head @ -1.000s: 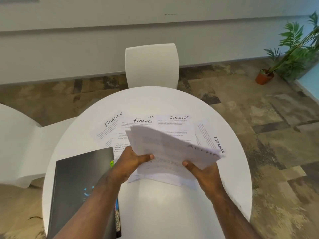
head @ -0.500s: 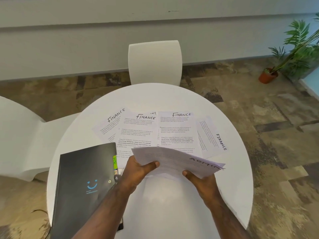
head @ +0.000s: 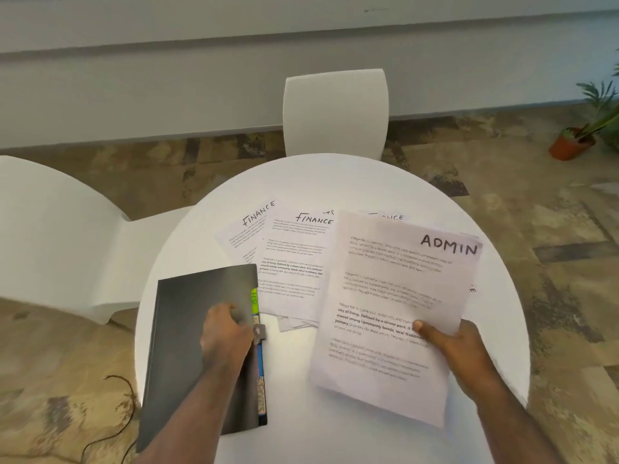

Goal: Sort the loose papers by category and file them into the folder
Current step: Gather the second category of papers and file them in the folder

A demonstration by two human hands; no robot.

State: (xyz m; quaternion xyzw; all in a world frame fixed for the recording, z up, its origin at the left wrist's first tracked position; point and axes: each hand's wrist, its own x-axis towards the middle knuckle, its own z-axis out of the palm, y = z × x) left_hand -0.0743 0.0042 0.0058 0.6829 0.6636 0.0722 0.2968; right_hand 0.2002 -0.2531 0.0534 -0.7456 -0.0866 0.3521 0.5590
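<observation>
I see the right hand (head: 464,349) pinching a sheaf of ADMIN sheets (head: 395,316), thumb on top near the right edge, the lower part of the sheaf lifted a little toward me over the round white table (head: 335,175). The top sheet reads ADMIN in black marker at its upper right; its print is blurred. The left hand (head: 227,333) lies on the folder (head: 187,329), fingers curled over the cover's right edge by the clasp (head: 259,331). I cannot tell whether it grips the cover or only rests there. The folder is dark, closed, lying flat at the table's left side, its near corner hanging over the rim. Green and blue tabs (head: 255,301) stick out along its right edge. Beyond it, FINANCE sheets (head: 294,259) lie fanned and overlapping on the table, partly under the ADMIN sheets. One white chair (head: 335,112) stands at the far side, another (head: 57,236) to the left. A potted plant (head: 576,142) sits on the floor at far right.
</observation>
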